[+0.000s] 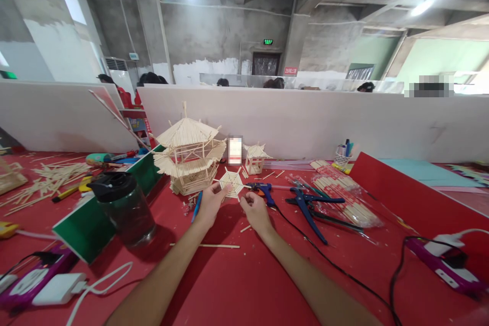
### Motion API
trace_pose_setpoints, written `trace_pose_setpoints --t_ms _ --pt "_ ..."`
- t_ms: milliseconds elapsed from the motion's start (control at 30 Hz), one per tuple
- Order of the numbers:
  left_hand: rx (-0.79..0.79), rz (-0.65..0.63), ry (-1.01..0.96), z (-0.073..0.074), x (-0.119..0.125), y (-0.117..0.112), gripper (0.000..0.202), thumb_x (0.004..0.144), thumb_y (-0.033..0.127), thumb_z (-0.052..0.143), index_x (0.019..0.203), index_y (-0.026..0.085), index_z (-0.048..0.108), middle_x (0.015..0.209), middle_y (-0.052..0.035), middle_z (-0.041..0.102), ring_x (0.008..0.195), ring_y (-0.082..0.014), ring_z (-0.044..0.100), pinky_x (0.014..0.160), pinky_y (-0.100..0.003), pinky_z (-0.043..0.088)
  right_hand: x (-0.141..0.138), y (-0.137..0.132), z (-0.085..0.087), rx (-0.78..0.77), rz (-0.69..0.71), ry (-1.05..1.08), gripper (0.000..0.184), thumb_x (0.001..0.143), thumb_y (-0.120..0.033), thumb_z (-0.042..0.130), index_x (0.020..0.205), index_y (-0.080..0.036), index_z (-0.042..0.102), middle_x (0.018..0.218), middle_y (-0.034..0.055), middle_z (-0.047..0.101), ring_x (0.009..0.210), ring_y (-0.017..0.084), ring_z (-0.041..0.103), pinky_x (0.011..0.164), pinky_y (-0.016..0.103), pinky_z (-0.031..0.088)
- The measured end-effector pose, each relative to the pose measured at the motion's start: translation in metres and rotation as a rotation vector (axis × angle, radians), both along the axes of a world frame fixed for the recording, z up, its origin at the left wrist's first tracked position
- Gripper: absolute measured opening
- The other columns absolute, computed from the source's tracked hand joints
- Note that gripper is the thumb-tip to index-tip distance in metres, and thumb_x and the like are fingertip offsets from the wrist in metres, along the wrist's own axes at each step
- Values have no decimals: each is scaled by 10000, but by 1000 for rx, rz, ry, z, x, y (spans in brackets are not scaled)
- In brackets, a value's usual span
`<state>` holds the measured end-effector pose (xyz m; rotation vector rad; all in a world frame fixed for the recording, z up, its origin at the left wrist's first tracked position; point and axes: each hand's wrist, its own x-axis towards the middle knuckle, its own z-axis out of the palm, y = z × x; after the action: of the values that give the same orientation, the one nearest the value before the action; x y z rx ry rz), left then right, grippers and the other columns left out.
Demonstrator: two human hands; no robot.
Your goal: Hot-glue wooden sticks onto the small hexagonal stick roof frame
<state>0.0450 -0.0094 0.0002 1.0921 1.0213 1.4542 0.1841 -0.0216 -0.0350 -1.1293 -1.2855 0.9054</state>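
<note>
Centrally, near the middle of the red tabletop [244, 285]: a flat, pale, six-sided wooden-stick lattice [231, 178], web-like in pattern, with spokes radiating from the centre, concentric rows of short sticks between, and spoke ends projecting past the outer row. Held in the left hand [210, 206], with thumb clamped over the near-left portion. Right hand [255, 208] at the lower-right spoke, with thumb and forefinger curled close together; cannot tell whether clamped on the spoke end.

Behind and to the left of the lattice: a two-tiered, pale wooden-stick pagoda model [191, 155], upright. Behind and to the right: a small, pale wooden-stick pavilion model [255, 159]. Beside the right hand: a blue glue gun [265, 192] with black cord, then blue-handled cutters [309, 211] and plastic-wrapped stick bundles [340, 193]. Farther left: a dark, translucent, black-lidded bottle [122, 209] beside an upright green panel [84, 232].

Beyond the tabletop: a long white partition [305, 122], then a partly painted grey concrete wall [229, 33] with a dark door [266, 63] beneath a lit green sign [268, 42].
</note>
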Motion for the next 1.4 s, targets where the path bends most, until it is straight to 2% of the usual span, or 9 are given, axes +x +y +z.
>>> trace_pose_setpoints --t_ms 100,300,400,567,733,1000,1100,1233,1400 --pt "0 0 -93 2 -6 4 382 566 403 846 793 140 685 731 -5 692 632 -119 598 649 -246 505 4 3 0 -128 63 156 253 696 -447 608 670 -201 558 483 -54 465 407 101 378 384 225 289" --pt "-4 -27 -125 9 -6 1 399 535 402 870 754 135 671 720 0 685 624 -109 598 634 -233 502 10 4 6 -161 176 330 342 643 -474 675 791 -166 647 733 22 625 500 93 476 333 180 315" --pt "-7 -53 -110 10 -3 -2 397 532 401 871 765 141 682 729 -6 703 641 -119 612 647 -239 503 9 4 6 -177 189 337 366 636 -489 692 806 -168 644 725 19 624 498 89 480 330 170 313" --pt "7 -67 -69 6 -3 0 386 559 401 855 801 147 695 765 -31 729 655 -137 626 653 -250 501 10 5 3 -153 206 287 348 635 -490 722 733 -177 607 571 -38 515 453 79 427 336 172 315" --pt "19 -76 -36 8 -2 0 406 535 411 859 808 147 717 802 -53 743 653 -156 631 627 -262 491 11 6 3 -162 232 304 368 604 -461 727 823 -169 675 669 2 593 516 100 499 351 176 328" --pt "27 -106 28 8 0 -4 429 571 397 847 900 139 750 794 -53 751 630 -151 618 632 -263 487 17 -1 17 -352 335 374 380 508 -388 847 743 -163 651 696 -16 618 540 75 507 386 153 270" --pt "35 -111 78 6 -1 -3 441 583 401 840 923 135 753 780 -59 749 647 -164 622 619 -260 481 20 -3 21 -412 346 373 341 518 -359 834 719 -159 645 680 -13 636 526 64 493 401 150 260" --pt "49 -150 96 7 -1 -3 436 594 401 830 925 130 747 811 -67 744 687 -178 628 642 -267 475 17 -4 21 -393 324 365 256 550 -313 776 693 -162 627 627 -24 624 488 56 460 395 149 241" --pt "42 -129 133 15 -6 -4 361 611 425 812 822 147 718 658 -9 675 611 -146 572 609 -252 440 17 -1 19 -366 325 310 206 589 -321 728 679 -161 635 645 -1 646 485 65 470 388 158 250"
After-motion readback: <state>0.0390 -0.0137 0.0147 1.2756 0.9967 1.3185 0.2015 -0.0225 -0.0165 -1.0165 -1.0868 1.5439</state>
